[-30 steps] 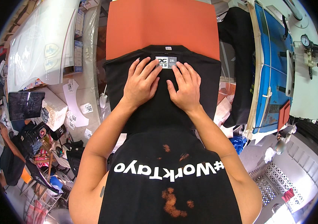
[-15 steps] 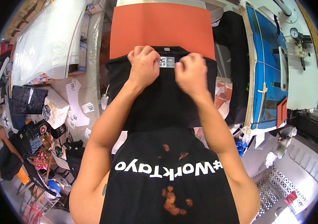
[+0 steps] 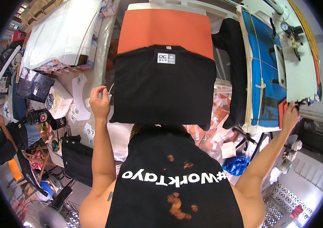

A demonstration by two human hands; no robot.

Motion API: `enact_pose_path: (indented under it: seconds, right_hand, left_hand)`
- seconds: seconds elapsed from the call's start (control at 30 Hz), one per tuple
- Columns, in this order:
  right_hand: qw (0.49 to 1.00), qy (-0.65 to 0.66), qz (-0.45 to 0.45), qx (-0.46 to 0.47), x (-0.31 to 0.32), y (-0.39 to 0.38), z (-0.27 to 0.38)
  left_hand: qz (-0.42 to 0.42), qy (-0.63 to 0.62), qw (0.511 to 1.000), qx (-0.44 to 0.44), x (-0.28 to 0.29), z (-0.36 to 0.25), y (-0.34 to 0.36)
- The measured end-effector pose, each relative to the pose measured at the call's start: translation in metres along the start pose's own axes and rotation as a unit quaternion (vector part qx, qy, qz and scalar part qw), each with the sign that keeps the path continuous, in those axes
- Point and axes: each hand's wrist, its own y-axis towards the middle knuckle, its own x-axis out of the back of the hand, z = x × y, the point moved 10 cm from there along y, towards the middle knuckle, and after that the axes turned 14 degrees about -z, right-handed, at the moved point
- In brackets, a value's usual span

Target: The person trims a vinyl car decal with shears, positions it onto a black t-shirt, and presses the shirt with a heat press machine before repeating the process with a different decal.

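Left hand [image 3: 99,102] loosely curled, holding nothing, just beside the left edge of the black folded T-shirt [image 3: 165,89], right hand [image 3: 289,116] far out right, gripping a small red handle [image 3: 282,111] — shirt flat on orange rectangular pad [image 3: 165,28], blue-topped press table [image 3: 262,64] beyond.

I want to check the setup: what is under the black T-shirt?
Under the black T-shirt lies an orange pad; only its far part shows. The rest is covered by the shirt.
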Motion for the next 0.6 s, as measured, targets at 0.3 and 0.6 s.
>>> enact_pose_path:
  seconds: [0.3,0.6]
  right_hand:
    - [0.998,-0.042,-0.04,-0.02,0.051,-0.028,0.064]
    - [0.953,0.226,-0.162,0.121,0.138,-0.131,0.228]
  left_hand:
    - [-0.014,0.031,0.999,-0.004,0.059,0.025,-0.066]
    - [0.019,-0.018,0.995,0.095,0.092,0.064,-0.13]
